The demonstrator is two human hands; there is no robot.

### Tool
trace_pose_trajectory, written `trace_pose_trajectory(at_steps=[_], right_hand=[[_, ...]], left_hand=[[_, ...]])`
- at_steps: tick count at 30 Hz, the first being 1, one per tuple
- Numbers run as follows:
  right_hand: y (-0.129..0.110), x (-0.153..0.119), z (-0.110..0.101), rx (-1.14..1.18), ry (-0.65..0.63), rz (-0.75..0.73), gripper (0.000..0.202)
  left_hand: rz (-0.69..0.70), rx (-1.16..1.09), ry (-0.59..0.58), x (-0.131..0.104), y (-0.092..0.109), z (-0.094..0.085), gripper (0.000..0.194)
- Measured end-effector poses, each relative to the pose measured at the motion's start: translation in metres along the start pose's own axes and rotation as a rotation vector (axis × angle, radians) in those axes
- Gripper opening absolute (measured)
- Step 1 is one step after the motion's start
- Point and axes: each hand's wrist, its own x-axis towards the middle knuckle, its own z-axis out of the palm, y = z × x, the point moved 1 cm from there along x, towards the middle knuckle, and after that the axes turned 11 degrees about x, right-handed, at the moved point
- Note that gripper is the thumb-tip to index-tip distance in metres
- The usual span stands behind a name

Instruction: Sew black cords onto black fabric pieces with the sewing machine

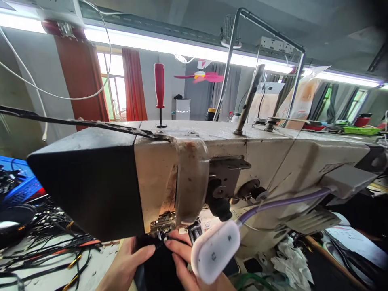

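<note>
A large sewing machine (157, 169) fills the middle of the view, and its presser foot (163, 234) is low at the head's underside. Black fabric (159, 266) lies under and in front of the foot. To the left, my left hand (129, 260) grips the fabric's edge, thumb on top and fingers mostly hidden beneath. On the other side, my right hand (183, 258) has its fingertips close to the foot, pressed onto the fabric. A white oval lamp (216, 252) on a purple flexible neck hides part of that hand.
A red-handled screwdriver (159, 87) stands upright on the machine's top. Black straps and cords (54, 242) are strewn at left, beside a blue basket (21, 186). Crumpled white material (294, 262) lies at right. A metal thread stand (235, 40) rises behind.
</note>
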Motion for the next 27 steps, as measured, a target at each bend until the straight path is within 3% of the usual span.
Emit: trace_pose_trajectory(at_steps=[6, 9, 18, 22, 24, 27], right_hand=[[0.008, -0.004, 0.008, 0.083, 0.057, 0.052, 0.039], [0.009, -0.004, 0.009, 0.084, 0.055, 0.047, 0.038], [-0.005, 0.009, -0.004, -0.079, -0.03, 0.013, 0.044], [-0.002, -0.001, 0.002, -0.137, -0.039, 0.002, 0.046], [0.004, -0.01, 0.01, -0.181, -0.029, -0.032, 0.05], [0.013, -0.022, 0.022, -0.217, 0.018, -0.071, 0.057]], left_hand=[[-0.06, 0.027, 0.111, -0.004, -0.01, 0.007, 0.072], [-0.06, 0.036, 0.105, -0.004, -0.008, 0.01, 0.069], [-0.054, 0.045, -0.021, 0.011, 0.001, 0.0, 0.025], [-0.062, 0.07, -0.182, 0.018, -0.007, -0.004, 0.029], [-0.036, 0.098, -0.119, 0.015, -0.014, -0.002, 0.034], [-0.011, 0.129, 0.108, 0.006, -0.022, 0.004, 0.04]])
